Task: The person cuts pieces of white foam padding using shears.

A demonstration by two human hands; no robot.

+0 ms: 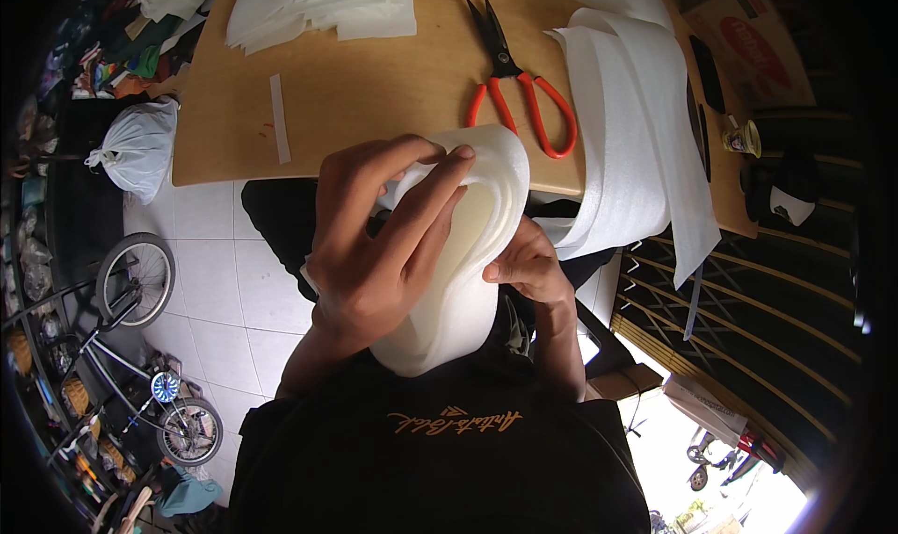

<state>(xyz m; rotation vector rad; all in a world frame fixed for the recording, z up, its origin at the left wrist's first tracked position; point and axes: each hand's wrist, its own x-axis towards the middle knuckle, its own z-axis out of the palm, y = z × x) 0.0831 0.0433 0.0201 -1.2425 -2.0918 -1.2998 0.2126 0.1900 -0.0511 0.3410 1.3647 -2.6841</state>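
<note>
A strip of thin white foam sheet [435, 324], bent over into a loose layered loop, stands in front of my chest at the table's near edge. My left hand [374, 235] grips it from the left, with the fingers reaching over and into the top of the loop. On the other side my right hand [533, 265] holds the sheet's right edge, its thumb pressed on the foam and the other fingers partly hidden behind it. Just beyond the loop lie scissors [505, 64] with black blades and red handles, the blades pointing away from me and slightly parted.
Long foam sheets [622, 122] drape over the table's [374, 94] near right edge. A stack of cut foam pieces [323, 6] lies at the far left, with a narrow white strip [280, 120] nearer. A tied white bag [137, 151] and a bicycle [131, 375] are at left.
</note>
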